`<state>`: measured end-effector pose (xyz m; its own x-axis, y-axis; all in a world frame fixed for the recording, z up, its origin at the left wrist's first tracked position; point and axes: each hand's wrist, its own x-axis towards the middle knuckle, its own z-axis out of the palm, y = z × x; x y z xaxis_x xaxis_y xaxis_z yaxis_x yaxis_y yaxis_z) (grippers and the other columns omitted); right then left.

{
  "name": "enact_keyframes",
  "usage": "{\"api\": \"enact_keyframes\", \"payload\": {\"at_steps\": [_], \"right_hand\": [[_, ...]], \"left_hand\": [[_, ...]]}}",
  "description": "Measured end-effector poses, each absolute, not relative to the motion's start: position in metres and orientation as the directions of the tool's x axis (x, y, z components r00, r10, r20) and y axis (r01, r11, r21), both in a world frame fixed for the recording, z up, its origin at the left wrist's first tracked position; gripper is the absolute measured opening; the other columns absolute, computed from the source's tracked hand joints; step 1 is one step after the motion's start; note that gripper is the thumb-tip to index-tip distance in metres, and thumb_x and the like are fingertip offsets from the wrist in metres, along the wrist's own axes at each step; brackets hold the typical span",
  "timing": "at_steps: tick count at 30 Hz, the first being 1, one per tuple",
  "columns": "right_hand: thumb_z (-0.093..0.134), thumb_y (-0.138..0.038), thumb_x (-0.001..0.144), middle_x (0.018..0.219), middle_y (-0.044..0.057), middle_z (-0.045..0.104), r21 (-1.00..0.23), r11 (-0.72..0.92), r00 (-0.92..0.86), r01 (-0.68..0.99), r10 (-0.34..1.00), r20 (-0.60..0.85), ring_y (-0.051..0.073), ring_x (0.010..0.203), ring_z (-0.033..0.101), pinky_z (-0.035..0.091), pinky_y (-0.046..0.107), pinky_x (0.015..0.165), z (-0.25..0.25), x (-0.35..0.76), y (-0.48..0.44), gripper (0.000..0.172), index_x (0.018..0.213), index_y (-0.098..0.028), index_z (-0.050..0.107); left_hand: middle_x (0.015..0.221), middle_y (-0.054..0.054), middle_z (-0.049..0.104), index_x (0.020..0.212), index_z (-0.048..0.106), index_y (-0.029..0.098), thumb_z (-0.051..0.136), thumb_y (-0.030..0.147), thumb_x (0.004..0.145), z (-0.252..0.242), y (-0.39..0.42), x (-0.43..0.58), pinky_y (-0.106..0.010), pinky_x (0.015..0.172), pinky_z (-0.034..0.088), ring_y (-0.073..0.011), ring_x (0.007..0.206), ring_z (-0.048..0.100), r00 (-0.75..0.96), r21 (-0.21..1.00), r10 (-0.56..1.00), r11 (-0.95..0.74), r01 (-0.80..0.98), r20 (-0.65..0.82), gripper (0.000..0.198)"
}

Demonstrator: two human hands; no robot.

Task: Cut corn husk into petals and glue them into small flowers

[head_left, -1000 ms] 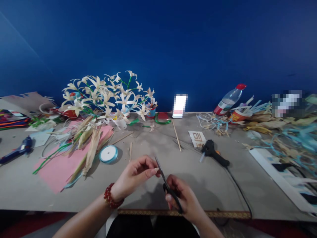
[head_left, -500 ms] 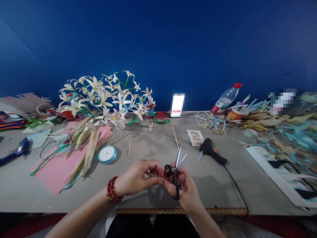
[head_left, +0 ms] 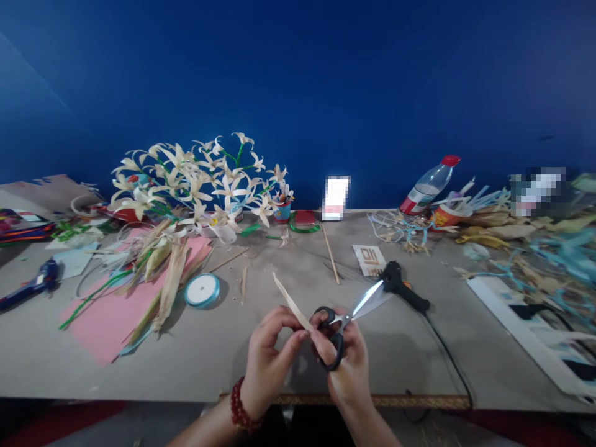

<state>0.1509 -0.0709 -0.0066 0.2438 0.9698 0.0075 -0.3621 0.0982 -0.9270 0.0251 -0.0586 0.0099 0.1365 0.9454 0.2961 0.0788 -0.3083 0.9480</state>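
Observation:
My left hand point(head_left: 270, 357), with a red bead bracelet on the wrist, pinches a narrow pale husk strip point(head_left: 291, 301) that points up and to the left. My right hand point(head_left: 347, 360) grips black-handled scissors point(head_left: 347, 320); their blades point right toward a black glue gun point(head_left: 403, 287). Both hands meet above the front edge of the grey table point(head_left: 261, 372), fingertips touching around the strip's lower end.
A bunch of pale husk flowers point(head_left: 200, 180) stands at the back left beside pink paper point(head_left: 107, 310), dried husks point(head_left: 170, 273) and a tape roll point(head_left: 203, 289). A blue glue gun point(head_left: 28, 285) lies far left. A bottle point(head_left: 431, 184), a cup and husk scraps crowd the right.
The scissors swung from pointing up-left to pointing right. My left hand turned and shifted right, and a husk strip now stands out from its pinch.

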Motion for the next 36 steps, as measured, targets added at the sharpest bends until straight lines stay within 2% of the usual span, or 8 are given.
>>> {"api": "enact_keyframes", "payload": {"at_steps": [4, 8, 11, 16, 19, 26, 36], "right_hand": [[0.075, -0.023, 0.072, 0.075, -0.002, 0.063, -0.951, 0.108, 0.249, -0.288, 0.968, 0.035, 0.009, 0.058, 0.056, 0.046, 0.018, 0.054, -0.006, 0.151, -0.074, 0.024, 0.087, -0.02, 0.057], [0.079, -0.025, 0.068, 0.075, -0.002, 0.064, -0.967, 0.038, 0.208, -0.253, 0.978, -0.016, 0.012, 0.063, 0.058, 0.047, 0.018, 0.057, -0.004, 0.154, -0.075, 0.031, 0.088, -0.021, 0.057], [0.079, -0.03, 0.069, 0.074, -0.002, 0.062, -0.982, -0.035, 0.09, -0.186, 0.995, -0.052, 0.012, 0.065, 0.057, 0.047, 0.019, 0.06, -0.005, 0.161, -0.078, 0.029, 0.085, -0.021, 0.056], [0.072, -0.05, 0.074, 0.073, -0.001, 0.054, -0.99, -0.101, -0.144, -0.1, 0.986, -0.086, 0.013, 0.064, 0.051, 0.045, 0.021, 0.059, -0.017, 0.177, -0.089, 0.035, 0.083, -0.02, 0.054], [0.068, -0.055, 0.075, 0.073, -0.001, 0.051, -0.989, -0.136, -0.252, -0.06, 0.961, -0.117, 0.014, 0.066, 0.049, 0.043, 0.022, 0.06, -0.019, 0.183, -0.094, 0.04, 0.086, -0.02, 0.053], [0.068, -0.054, 0.076, 0.067, -0.005, 0.042, -0.987, -0.153, -0.306, -0.042, 0.943, -0.134, 0.012, 0.06, 0.038, 0.034, 0.02, 0.052, -0.01, 0.181, -0.09, 0.038, 0.083, -0.021, 0.049], [0.066, -0.051, 0.075, 0.061, -0.006, 0.037, -0.981, -0.123, -0.244, 0.152, 0.957, -0.158, 0.011, 0.056, 0.031, 0.026, 0.022, 0.051, -0.009, 0.18, -0.087, 0.036, 0.075, -0.021, 0.045]], "left_hand": [[0.086, -0.006, 0.063, 0.084, 0.065, 0.017, 0.06, 0.021, 0.086, 0.009, -0.059, 0.029, -0.029, 0.079, 0.046, -0.0183, 0.085, 0.06, 0.09, 0.973, 0.968, -0.231, -0.029, 0.232, 0.007], [0.08, -0.003, 0.062, 0.077, 0.064, 0.016, 0.06, 0.025, 0.087, 0.012, -0.057, 0.027, -0.026, 0.077, 0.046, -0.0153, 0.079, 0.058, 0.117, 0.988, 0.987, -0.097, -0.121, 0.111, 0.014], [0.073, -0.001, 0.06, 0.076, 0.062, 0.016, 0.061, 0.029, 0.086, 0.016, -0.055, 0.024, -0.024, 0.071, 0.045, -0.0129, 0.071, 0.056, 0.138, 0.986, 0.99, 0.021, -0.164, 0.002, 0.017], [0.067, 0.0, 0.061, 0.073, 0.057, 0.016, 0.066, 0.03, 0.083, 0.023, -0.049, 0.017, -0.022, 0.066, 0.043, -0.0108, 0.065, 0.054, 0.172, 0.969, 0.983, 0.097, -0.226, -0.058, 0.02], [0.065, 0.0, 0.063, 0.075, 0.056, 0.016, 0.066, 0.031, 0.083, 0.025, -0.046, 0.015, -0.022, 0.065, 0.044, -0.0107, 0.063, 0.055, 0.215, 0.944, 0.97, 0.171, -0.284, -0.111, 0.02], [0.065, -0.001, 0.064, 0.075, 0.055, 0.016, 0.066, 0.034, 0.083, 0.031, -0.045, 0.016, -0.025, 0.067, 0.046, -0.0121, 0.063, 0.058, 0.238, 0.937, 0.964, 0.188, -0.295, -0.119, 0.023], [0.066, -0.001, 0.064, 0.075, 0.054, 0.015, 0.063, 0.036, 0.084, 0.036, -0.042, 0.012, -0.024, 0.064, 0.046, -0.0119, 0.063, 0.058, 0.239, 0.975, 0.967, 0.129, -0.18, -0.084, 0.025]]}}
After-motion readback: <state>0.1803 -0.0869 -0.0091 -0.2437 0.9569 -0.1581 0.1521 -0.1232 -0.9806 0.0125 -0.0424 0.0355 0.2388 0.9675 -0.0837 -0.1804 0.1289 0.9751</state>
